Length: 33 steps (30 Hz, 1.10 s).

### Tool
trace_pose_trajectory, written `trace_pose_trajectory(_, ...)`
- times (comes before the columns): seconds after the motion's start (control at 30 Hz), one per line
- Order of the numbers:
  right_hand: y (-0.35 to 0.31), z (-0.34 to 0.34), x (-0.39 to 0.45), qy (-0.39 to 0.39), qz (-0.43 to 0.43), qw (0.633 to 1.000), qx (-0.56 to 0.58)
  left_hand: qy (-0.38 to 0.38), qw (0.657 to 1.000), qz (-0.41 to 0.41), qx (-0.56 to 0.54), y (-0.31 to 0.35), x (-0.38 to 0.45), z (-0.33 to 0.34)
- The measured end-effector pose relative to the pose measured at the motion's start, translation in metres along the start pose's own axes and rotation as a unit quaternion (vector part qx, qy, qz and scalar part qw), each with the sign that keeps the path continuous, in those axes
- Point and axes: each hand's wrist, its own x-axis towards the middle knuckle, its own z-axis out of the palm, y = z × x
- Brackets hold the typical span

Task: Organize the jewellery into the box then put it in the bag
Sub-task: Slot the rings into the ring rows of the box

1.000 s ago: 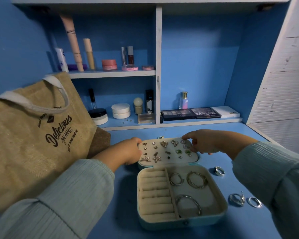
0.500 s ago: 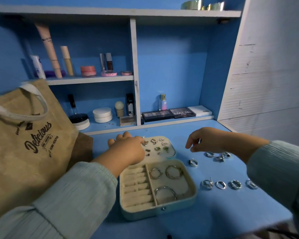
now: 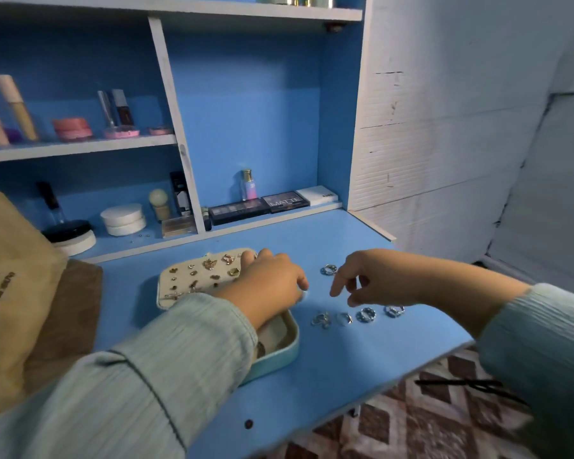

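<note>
The open jewellery box (image 3: 289, 346) lies on the blue desk. Its cream lid (image 3: 179, 276) lies flat behind it, studded with several small earrings. My left forearm covers most of the box's base. My left hand (image 3: 272, 283) reaches over the box's right edge, and its curled fingertips pinch a silver ring (image 3: 304, 295) on the desk. My right hand (image 3: 371, 276) hovers just to the right with loosely curled fingers and holds nothing. One ring (image 3: 328, 270) lies behind the hands, and a row of several rings (image 3: 366, 314) lies in front of my right hand. The jute bag (image 3: 14, 293) stands at the far left.
Shelves behind the desk hold cosmetics: makeup palettes (image 3: 259, 205), a small perfume bottle (image 3: 248, 185), round white compacts (image 3: 123, 218) and tubes. The desk's front edge (image 3: 411, 369) runs diagonally at the right, with patterned floor below. A white wall stands to the right.
My left hand has moved from the lid across the box to the ring on its right. My right hand has lowered towards the rings. The view has swung right.
</note>
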Motion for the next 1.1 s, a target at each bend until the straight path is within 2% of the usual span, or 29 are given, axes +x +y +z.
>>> trace_pose_trajectory(0.23, -0.001, 0.035, 0.000, 0.033, -0.074, 0.997, -0.002, 0.003, 0.999, -0.025, 0.033, 0.005, 0.011, 0.006)
trace_pose_trajectory(0.33, -0.004, 0.040, 0.004, 0.052, -0.075, 0.996, -0.013, 0.024, 0.999, -0.024, 0.009, 0.004, 0.015, 0.009)
trace_pose_trajectory(0.5, -0.005, 0.043, 0.009, 0.053, -0.061, 0.997, -0.001, -0.017, 0.998, -0.036, 0.043, 0.004, 0.023, 0.010)
trace_pose_trajectory(0.6, -0.005, 0.041, 0.010, 0.053, -0.051, 0.997, 0.013, -0.012, 0.998, -0.037, 0.046, 0.002, 0.025, 0.008)
trace_pose_trajectory(0.73, -0.009, 0.031, 0.013, 0.091, -0.041, 0.994, 0.053, 0.037, 0.998, -0.039, -0.032, -0.014, 0.011, -0.004)
trace_pose_trajectory(0.9, -0.034, 0.024, 0.029, 0.142, -0.045, 0.983, 0.110, 0.114, 0.979, -0.061, -0.156, -0.053, -0.026, -0.019)
trace_pose_trajectory(1.0, -0.057, 0.026, 0.039, 0.152, -0.057, 0.976, 0.146, 0.142, 0.956, -0.083, -0.242, -0.079, -0.050, -0.015)
trace_pose_trajectory(1.1, -0.079, 0.032, 0.051, 0.146, -0.069, 0.969, 0.187, 0.152, 0.949, -0.098, -0.260, -0.104, -0.068, -0.002)
